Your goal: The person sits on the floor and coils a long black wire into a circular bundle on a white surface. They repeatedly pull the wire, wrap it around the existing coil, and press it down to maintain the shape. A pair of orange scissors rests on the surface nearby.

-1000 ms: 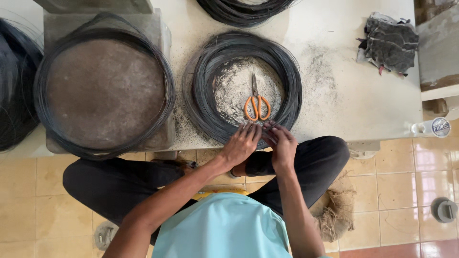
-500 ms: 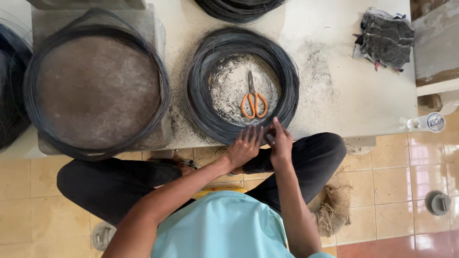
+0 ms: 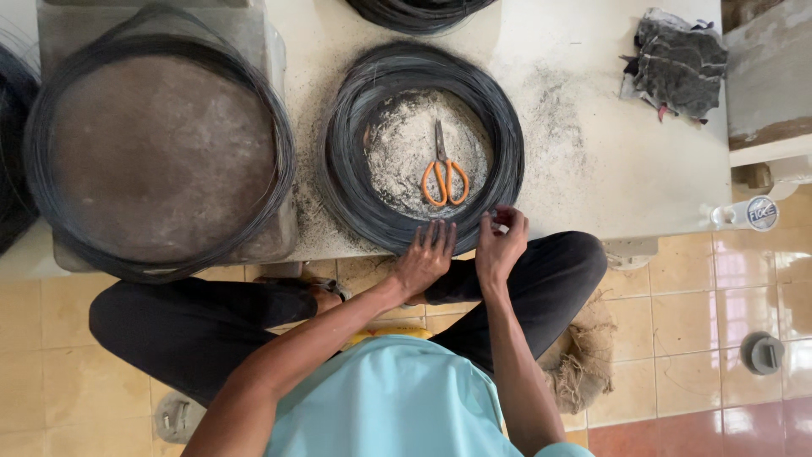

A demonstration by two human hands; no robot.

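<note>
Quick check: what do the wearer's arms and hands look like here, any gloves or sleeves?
Both arms are bare along their visible length. No gloves, watch or rings visible on the left hand or right hand. The pale blue top is seen only at the torso, so sleeve length cannot be told.

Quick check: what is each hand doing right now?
Left hand: open, fingers spread flat on the wire coil.
Right hand: fingers curled, pinching strands of the coil's near edge.
</note>
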